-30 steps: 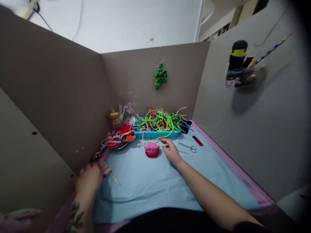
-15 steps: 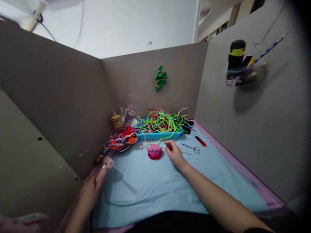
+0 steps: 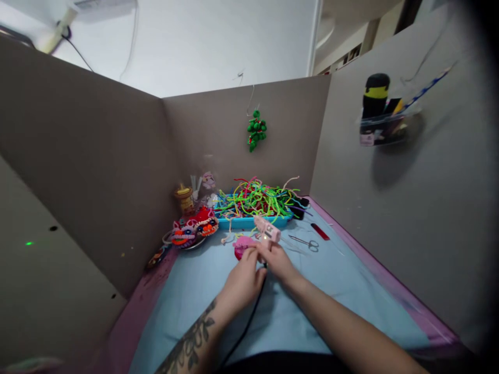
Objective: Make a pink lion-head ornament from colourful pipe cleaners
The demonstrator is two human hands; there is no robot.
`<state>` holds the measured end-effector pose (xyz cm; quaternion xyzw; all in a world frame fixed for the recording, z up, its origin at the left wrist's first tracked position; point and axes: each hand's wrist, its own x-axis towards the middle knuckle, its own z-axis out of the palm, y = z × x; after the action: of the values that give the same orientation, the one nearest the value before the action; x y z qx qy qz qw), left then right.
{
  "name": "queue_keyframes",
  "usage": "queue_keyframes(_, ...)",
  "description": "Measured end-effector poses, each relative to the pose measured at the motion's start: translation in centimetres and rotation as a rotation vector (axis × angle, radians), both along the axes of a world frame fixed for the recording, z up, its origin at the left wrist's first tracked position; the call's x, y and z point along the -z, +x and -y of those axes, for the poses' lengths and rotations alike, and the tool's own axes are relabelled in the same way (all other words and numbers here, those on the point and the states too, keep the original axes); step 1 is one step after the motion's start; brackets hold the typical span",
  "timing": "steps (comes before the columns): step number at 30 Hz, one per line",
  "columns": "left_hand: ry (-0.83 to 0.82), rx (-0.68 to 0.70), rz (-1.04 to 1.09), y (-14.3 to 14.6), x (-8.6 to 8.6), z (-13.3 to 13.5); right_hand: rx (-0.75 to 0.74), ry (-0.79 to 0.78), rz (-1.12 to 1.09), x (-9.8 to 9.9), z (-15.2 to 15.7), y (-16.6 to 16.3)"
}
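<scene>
Now that the left hand (image 3: 244, 280), closed on the pink glue gun (image 3: 267, 230), has left the surface's left edge, the right hand (image 3: 278, 261) curls against the gun, grip unclear, beside the pink piece (image 3: 239, 244).

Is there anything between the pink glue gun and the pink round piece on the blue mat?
Nothing visible does. The pink glue gun, held where the left hand and right hand meet, sits just beside the pink round piece.
</scene>
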<state>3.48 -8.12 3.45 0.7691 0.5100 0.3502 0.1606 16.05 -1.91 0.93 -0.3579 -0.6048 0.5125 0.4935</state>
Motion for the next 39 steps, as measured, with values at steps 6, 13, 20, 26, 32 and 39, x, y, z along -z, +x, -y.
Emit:
queue_keyframes(6,0.115,-0.015,-0.089,-5.8,-1.6,-5.3,0.081,-0.160,-0.088,-1.5,-2.8,3.2)
queue_keyframes(13,0.050,0.020,-0.020,-7.0,2.9,-8.0,-0.129,-0.180,0.201,-1.2,-3.1,4.5)
queue_keyframes(20,0.055,0.042,0.044,-6.4,3.8,-8.1,-0.200,-0.192,0.335,-0.7,-3.4,5.9)
queue_keyframes(26,0.106,0.065,0.026,-6.1,4.2,-7.8,-0.185,-0.202,0.440,0.3,-3.7,5.8)
queue_keyframes(32,0.142,0.064,0.021,-5.9,4.5,-7.6,-0.185,-0.187,0.547,0.6,-3.7,5.6)
queue_keyframes(39,0.165,0.035,0.023,-6.0,5.0,-7.8,-0.255,-0.181,0.608,-0.1,-3.2,5.4)
